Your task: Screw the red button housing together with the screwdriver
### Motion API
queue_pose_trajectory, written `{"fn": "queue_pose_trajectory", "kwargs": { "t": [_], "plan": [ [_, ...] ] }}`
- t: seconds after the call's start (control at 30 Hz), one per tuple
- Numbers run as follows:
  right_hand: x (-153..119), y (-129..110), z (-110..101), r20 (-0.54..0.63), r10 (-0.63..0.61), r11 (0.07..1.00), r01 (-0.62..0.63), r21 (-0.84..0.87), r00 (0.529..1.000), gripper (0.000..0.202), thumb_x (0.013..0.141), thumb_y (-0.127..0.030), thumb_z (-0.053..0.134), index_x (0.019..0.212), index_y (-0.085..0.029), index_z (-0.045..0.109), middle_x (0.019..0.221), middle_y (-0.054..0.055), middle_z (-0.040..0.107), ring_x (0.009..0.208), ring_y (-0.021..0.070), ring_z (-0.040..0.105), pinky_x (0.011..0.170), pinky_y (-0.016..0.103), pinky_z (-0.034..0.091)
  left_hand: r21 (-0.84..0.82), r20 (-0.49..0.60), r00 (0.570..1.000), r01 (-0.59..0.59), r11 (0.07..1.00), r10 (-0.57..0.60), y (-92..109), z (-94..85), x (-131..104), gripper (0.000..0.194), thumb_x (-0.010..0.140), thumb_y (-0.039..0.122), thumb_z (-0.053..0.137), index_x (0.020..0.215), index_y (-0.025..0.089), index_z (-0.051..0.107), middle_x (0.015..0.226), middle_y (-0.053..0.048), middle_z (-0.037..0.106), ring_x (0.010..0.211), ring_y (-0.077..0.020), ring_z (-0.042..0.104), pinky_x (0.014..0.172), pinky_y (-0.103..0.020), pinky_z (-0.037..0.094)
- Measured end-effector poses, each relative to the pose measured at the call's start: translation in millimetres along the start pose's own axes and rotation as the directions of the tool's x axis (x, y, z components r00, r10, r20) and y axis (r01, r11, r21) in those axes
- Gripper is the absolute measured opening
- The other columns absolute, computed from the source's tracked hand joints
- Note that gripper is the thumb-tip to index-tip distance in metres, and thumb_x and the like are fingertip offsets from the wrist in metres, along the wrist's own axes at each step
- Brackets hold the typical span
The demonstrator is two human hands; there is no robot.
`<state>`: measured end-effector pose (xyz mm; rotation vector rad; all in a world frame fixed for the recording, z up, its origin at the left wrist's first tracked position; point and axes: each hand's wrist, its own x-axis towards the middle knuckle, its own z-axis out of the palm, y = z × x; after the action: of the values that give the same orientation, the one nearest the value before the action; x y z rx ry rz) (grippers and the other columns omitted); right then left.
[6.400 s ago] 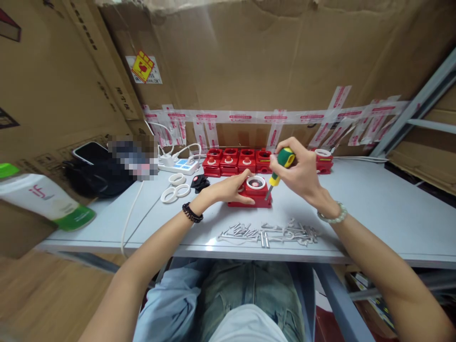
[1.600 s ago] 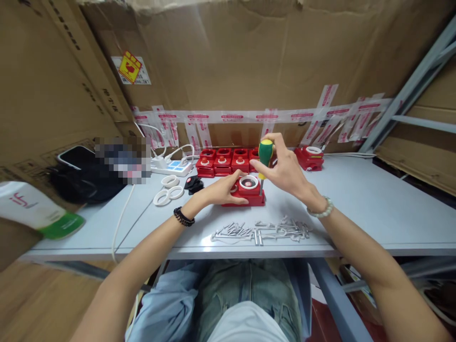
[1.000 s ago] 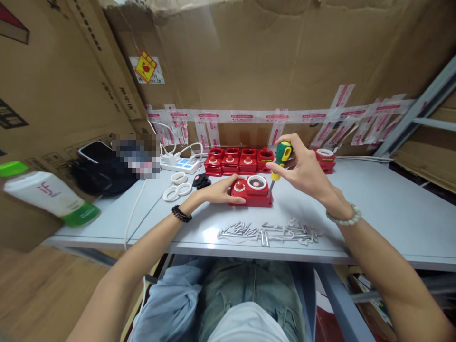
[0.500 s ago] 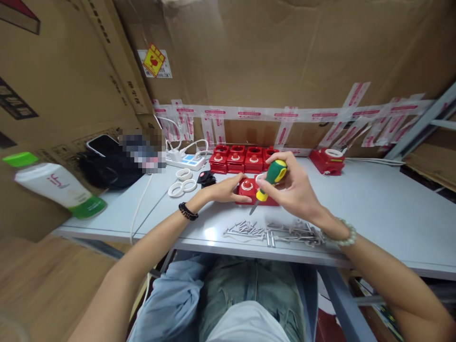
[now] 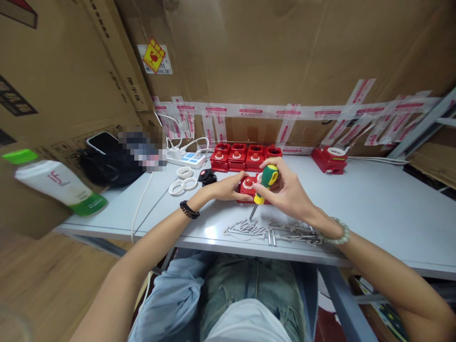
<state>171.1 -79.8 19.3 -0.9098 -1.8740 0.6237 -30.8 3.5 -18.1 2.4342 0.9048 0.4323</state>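
Observation:
My right hand point(image 5: 290, 192) grips a green and yellow screwdriver point(image 5: 270, 175) by its handle. The blade points down, its tip just above a pile of screws point(image 5: 249, 226) near the table's front edge. My left hand point(image 5: 228, 187) is closed around the left side of a red box point(image 5: 245, 191) with a red dome and white ring on top, steadying it on the table. Part of that box is hidden behind my right hand and the screwdriver. Longer metal pieces point(image 5: 297, 232) lie to the right of the screws.
Several similar red boxes point(image 5: 237, 156) stand in a row behind my hands. Another red unit point(image 5: 328, 160) sits at the back right. To the left are white rings point(image 5: 183, 186), a black object point(image 5: 207, 176), a power strip point(image 5: 188, 159) and a bottle point(image 5: 57, 183).
My right hand has tipped the screwdriver more upright and lowered its tip toward the screws. My left hand keeps its hold on the red box.

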Motion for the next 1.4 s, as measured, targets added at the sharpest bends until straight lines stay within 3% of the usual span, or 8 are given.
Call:
{"fn": "queue_pose_trajectory", "kwargs": {
  "t": [0.1, 0.23, 0.4, 0.5, 0.73, 1.1, 1.4],
  "plan": [
    [0.0, -3.1, -4.4, -0.042, -0.026, 1.000, 0.027, 0.010, 0.999, 0.040, 0.076, -0.029, 0.072, 0.108, -0.026, 0.047, 0.081, -0.002, 0.060, 0.067, 0.0147, 0.061, 0.057, 0.030, 0.054, -0.026, -0.013, 1.000, -0.002, 1.000, 0.001, -1.5, 0.7, -0.2, 0.066, 0.074, 0.057, 0.069, 0.121, 0.018, 0.044, 0.126, -0.017, 0.058, 0.110, -0.0326, 0.060, 0.093, -0.045, 0.047],
    [4.9, -10.1, -16.6, -0.201, -0.118, 0.993, 0.120, -0.002, 0.972, 0.041, 0.075, -0.027, 0.074, 0.107, -0.026, 0.049, 0.080, -0.003, 0.060, 0.068, 0.0158, 0.063, 0.057, 0.030, 0.056, -0.055, -0.033, 0.999, -0.005, 0.998, 0.004, -2.5, 3.5, 0.0, 0.071, 0.074, 0.056, 0.071, 0.126, 0.018, 0.044, 0.123, -0.016, 0.060, 0.109, -0.0318, 0.060, 0.090, -0.044, 0.048],
    [22.0, -11.2, -28.2, -0.449, -0.241, 0.969, 0.242, -0.055, 0.860, 0.044, 0.073, -0.036, 0.077, 0.105, -0.027, 0.047, 0.078, -0.002, 0.058, 0.071, 0.0175, 0.067, 0.057, 0.031, 0.059, -0.096, -0.070, 0.997, -0.046, 0.994, 0.039, 8.0, 12.9, 3.2, 0.070, 0.072, 0.056, 0.075, 0.124, 0.019, 0.048, 0.120, -0.013, 0.063, 0.105, -0.0289, 0.061, 0.088, -0.040, 0.049],
    [32.0, -2.0, -29.7, -0.513, -0.258, 0.965, 0.250, -0.085, 0.819, 0.043, 0.076, -0.041, 0.074, 0.104, -0.028, 0.045, 0.078, -0.002, 0.058, 0.072, 0.0185, 0.068, 0.059, 0.034, 0.060, -0.153, -0.117, 0.992, -0.060, 0.986, 0.042, 18.7, 20.5, 5.6, 0.069, 0.067, 0.055, 0.079, 0.118, 0.018, 0.053, 0.112, -0.011, 0.066, 0.099, -0.0279, 0.063, 0.086, -0.039, 0.049],
    [39.6, 21.4, -28.9, -0.508, -0.238, 0.971, 0.185, -0.154, 0.828, 0.037, 0.077, -0.033, 0.071, 0.102, -0.025, 0.044, 0.078, -0.002, 0.058, 0.074, 0.0177, 0.068, 0.063, 0.034, 0.059, -0.272, -0.221, 0.974, -0.008, 0.962, -0.055, 24.1, 31.3, 8.0, 0.065, 0.055, 0.050, 0.087, 0.105, 0.016, 0.062, 0.097, -0.007, 0.069, 0.092, -0.0274, 0.064, 0.083, -0.039, 0.050],
    [40.9, 27.3, -24.9, -0.467, -0.186, 0.977, 0.110, -0.184, 0.865, 0.038, 0.077, -0.032, 0.070, 0.104, -0.025, 0.044, 0.079, -0.002, 0.060, 0.073, 0.0180, 0.066, 0.064, 0.035, 0.058, -0.276, -0.221, 0.974, -0.024, 0.961, -0.039, 23.3, 29.9, 7.9, 0.061, 0.055, 0.049, 0.087, 0.100, 0.016, 0.064, 0.095, -0.006, 0.068, 0.093, -0.0271, 0.063, 0.085, -0.037, 0.048],
    [45.7, 25.5, -23.0, -0.382, -0.207, 0.965, 0.124, -0.231, 0.901, 0.038, 0.077, -0.032, 0.070, 0.106, -0.024, 0.047, 0.077, -0.003, 0.057, 0.067, 0.0151, 0.059, 0.062, 0.031, 0.052, -0.254, -0.221, 0.974, -0.017, 0.967, -0.041, 21.4, 30.5, 8.3, 0.064, 0.055, 0.050, 0.087, 0.104, 0.016, 0.064, 0.100, -0.008, 0.069, 0.098, -0.0294, 0.063, 0.089, -0.041, 0.048]
  ]
}}
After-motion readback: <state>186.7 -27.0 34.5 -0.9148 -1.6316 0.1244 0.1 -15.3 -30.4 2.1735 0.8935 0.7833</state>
